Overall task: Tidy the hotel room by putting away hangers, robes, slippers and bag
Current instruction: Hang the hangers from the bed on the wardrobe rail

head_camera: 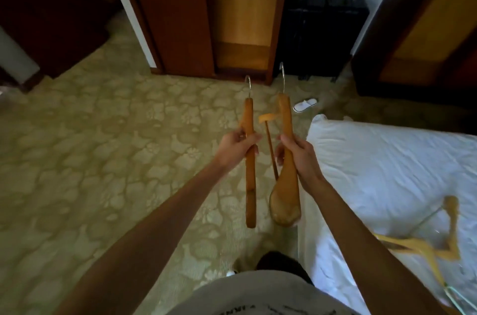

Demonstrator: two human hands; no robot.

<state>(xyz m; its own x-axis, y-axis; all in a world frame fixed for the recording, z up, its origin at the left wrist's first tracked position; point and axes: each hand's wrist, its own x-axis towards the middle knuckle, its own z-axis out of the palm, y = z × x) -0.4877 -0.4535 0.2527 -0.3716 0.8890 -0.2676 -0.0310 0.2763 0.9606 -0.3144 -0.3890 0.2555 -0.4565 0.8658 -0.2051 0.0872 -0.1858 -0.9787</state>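
Grips hold wooden hangers; slipper, suitcase before wardrobe.

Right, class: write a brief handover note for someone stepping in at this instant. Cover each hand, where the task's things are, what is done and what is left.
Left hand grips one wooden hanger; right hand grips a second hanger.
More hangers lie on the bed. One white slipper is on the carpet; a black suitcase stands by the wall.
Done: two hangers picked up.
Left: hang them in the open wardrobe, then the bed's hangers, slipper, bag. No robes in view.
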